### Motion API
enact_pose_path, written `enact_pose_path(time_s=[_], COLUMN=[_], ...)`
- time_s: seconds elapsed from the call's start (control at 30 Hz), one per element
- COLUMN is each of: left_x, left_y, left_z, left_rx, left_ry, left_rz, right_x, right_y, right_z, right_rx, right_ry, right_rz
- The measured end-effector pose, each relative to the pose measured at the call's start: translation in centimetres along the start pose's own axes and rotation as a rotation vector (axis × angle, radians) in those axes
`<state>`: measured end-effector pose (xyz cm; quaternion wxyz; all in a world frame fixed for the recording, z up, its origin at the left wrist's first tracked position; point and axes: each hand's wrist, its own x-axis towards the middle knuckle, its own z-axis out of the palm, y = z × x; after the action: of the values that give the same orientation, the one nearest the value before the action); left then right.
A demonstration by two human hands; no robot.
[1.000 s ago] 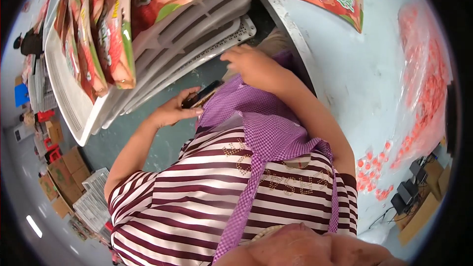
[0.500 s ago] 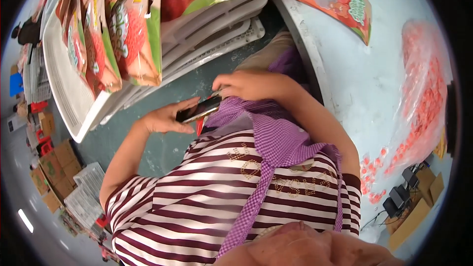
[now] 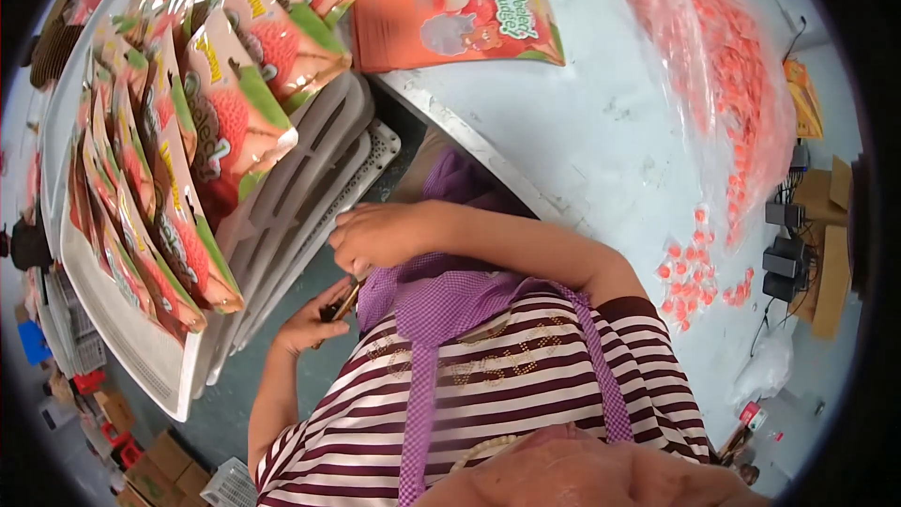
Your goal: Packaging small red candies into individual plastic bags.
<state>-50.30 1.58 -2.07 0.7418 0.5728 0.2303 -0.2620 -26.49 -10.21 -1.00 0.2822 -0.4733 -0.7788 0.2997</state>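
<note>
My left hand (image 3: 305, 327) is closed around a phone (image 3: 348, 302), seen nearly edge-on low beside my waist. Just above it, my right hand (image 3: 375, 237) has its fingers curled in at the edge of my purple checked apron (image 3: 450, 293). Whatever those fingers pinch is hidden by the hand. Left of both hands stands a white plastic crate (image 3: 174, 394) on a stack of similar crates. Upright in it are many glossy pouches (image 3: 239, 122) in red, peach and green.
A pale table (image 3: 582, 122) runs along the right, its corner near my right arm. On it lie a stack of flat orange-red pouches (image 3: 469, 23), a clear bag of small red packets (image 3: 718, 94) and some loose packets (image 3: 688, 272). Black adapters (image 3: 781, 258) and cardboard are farther right.
The view has swung right, bringing in more of the table and the pouch stack. Both hands are closer to my body, and the phone has tilted from showing its dark screen to nearly edge-on.
</note>
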Motion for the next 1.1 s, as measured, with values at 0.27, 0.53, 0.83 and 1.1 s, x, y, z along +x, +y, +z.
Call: enact_pose_path(time_s=[0.27,0.53,0.83,1.1], left_x=[3.7,-0.9,3.1,4.3], left_y=[3.0,2.1,2.2,0.7], left_z=[2.1,0.6,2.5,0.8], left_rx=[-0.145,-0.136,-0.136,-0.083], left_ry=[0.223,-0.140,0.196,0.179], left_rz=[-0.082,-0.028,0.169,0.146], right_x=[-0.1,-0.7,-0.3,-1.0], right_y=[-2.1,-1.7,0.1,-0.1], right_z=[0.4,0.3,2.1,1.6], right_rx=[-0.050,0.020,0.032,0.103], right_ry=[0.025,0.111,0.206,0.212], right_rz=[0.099,0.135,0.048,0.062])
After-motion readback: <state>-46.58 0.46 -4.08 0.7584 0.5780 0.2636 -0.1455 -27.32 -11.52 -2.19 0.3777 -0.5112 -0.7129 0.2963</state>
